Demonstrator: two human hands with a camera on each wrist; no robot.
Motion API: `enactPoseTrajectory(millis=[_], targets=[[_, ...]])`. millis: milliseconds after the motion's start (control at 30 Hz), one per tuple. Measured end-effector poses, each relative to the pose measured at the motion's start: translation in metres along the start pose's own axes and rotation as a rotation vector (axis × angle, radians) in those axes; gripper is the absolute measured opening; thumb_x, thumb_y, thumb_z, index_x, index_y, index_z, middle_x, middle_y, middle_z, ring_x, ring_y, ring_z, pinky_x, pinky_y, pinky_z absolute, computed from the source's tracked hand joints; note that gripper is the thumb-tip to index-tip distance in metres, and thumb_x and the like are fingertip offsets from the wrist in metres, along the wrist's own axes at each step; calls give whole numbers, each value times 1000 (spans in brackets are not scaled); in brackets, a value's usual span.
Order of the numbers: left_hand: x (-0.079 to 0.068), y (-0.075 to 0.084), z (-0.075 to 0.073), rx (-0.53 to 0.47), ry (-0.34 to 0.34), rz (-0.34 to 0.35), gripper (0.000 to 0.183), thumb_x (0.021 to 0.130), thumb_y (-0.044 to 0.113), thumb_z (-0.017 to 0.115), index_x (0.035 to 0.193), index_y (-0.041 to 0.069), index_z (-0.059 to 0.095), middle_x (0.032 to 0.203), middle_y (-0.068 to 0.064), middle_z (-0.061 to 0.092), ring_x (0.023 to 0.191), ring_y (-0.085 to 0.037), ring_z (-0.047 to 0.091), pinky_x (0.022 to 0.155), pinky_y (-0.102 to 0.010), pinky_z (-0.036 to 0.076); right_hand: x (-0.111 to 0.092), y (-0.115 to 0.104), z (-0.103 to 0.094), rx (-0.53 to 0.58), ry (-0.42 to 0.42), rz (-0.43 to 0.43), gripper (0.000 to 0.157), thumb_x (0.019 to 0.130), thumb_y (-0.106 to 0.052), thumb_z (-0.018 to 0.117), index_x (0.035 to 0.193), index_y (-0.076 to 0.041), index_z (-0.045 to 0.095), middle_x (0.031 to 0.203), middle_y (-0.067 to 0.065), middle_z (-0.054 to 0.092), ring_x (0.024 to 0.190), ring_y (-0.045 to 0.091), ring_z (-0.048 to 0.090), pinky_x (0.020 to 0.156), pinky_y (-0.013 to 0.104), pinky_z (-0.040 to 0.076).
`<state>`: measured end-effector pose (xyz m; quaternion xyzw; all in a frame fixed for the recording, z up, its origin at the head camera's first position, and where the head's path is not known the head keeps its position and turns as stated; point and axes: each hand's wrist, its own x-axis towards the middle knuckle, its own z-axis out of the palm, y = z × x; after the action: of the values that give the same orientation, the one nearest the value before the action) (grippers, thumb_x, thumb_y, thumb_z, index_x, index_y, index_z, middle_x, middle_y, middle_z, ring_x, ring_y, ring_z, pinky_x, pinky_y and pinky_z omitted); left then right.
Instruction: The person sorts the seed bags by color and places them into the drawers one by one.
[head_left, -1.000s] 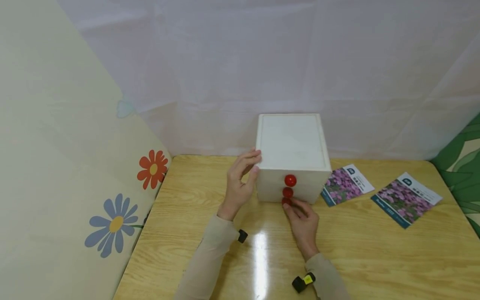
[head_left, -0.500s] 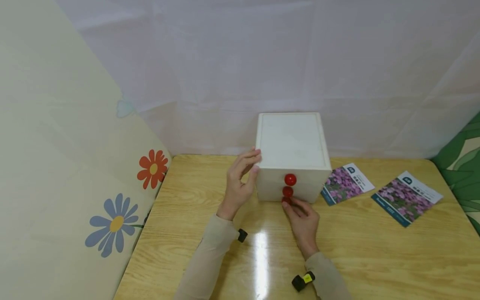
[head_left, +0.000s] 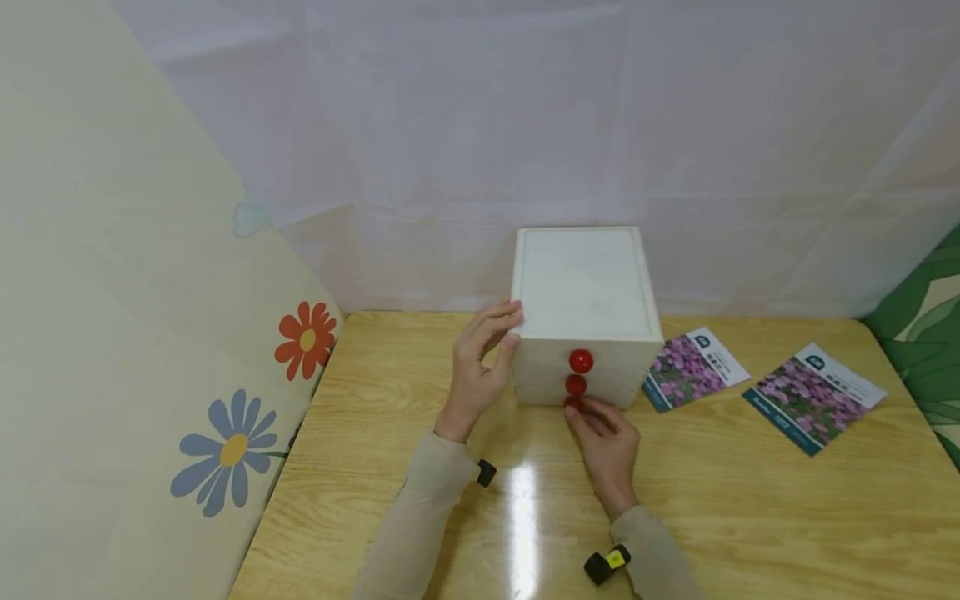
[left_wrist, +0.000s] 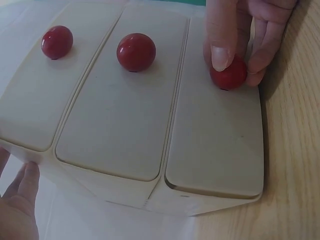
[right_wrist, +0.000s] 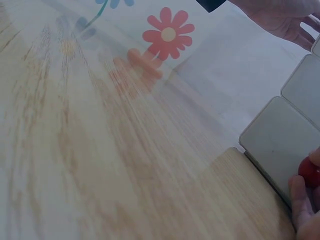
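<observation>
A white box of three stacked drawers (head_left: pixel 583 283) stands at the back of the table, a round red knob on each drawer. My right hand (head_left: pixel 609 450) pinches the lowest red knob (left_wrist: pixel 228 75) between thumb and fingers. That bottom drawer front (left_wrist: pixel 215 140) shows a thin dark gap along its end in the left wrist view. At the box's left side, my left hand (head_left: pixel 480 367) rests its fingertips by the top edge, with the thumb at the front corner. The top knob (head_left: pixel 581 361) and middle knob (head_left: pixel 576 384) are untouched.
Two leaflets with purple flowers lie right of the box: a nearer-in leaflet (head_left: pixel 693 367) beside it and another leaflet (head_left: pixel 813 398) farther right. Behind the wooden table (head_left: pixel 750 517) hangs a pale cloth (head_left: pixel 480 150). A flower-printed panel (head_left: pixel 150 333) borders the left side.
</observation>
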<state>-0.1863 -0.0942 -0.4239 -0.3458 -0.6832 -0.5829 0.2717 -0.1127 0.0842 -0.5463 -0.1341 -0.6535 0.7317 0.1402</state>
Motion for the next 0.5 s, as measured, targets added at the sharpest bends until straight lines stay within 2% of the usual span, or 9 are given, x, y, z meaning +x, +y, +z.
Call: enactPoseTrajectory(millis=[167,300,500], targets=[[0,1,1,5,1,-3,24,88,-21,57,112,-16,63,122,-35,60,125,-49,55,97,-48,54,6,19,-3,17,2,1,29,79,-5,84,107,-2,75,113,16,71,86,13,73,77,23,61],[0,1,0,8,1,-10,24,89,-20,58,112,-16,63,122,-35,60,125,-49,55,97,-48,54,5,21,-4,16,6,2,31,78,-13,86,106,-6,76,112,13,72,86,11,73,76,23,61],[-1,0,0,7,0,-14,23,89,-19,58,112,-16,63,122,-35,59,125,-49,55,98,-47,54,2,21,-3,33,11,1,31,78,-13,87,105,-4,76,109,16,72,84,11,74,75,23,62]])
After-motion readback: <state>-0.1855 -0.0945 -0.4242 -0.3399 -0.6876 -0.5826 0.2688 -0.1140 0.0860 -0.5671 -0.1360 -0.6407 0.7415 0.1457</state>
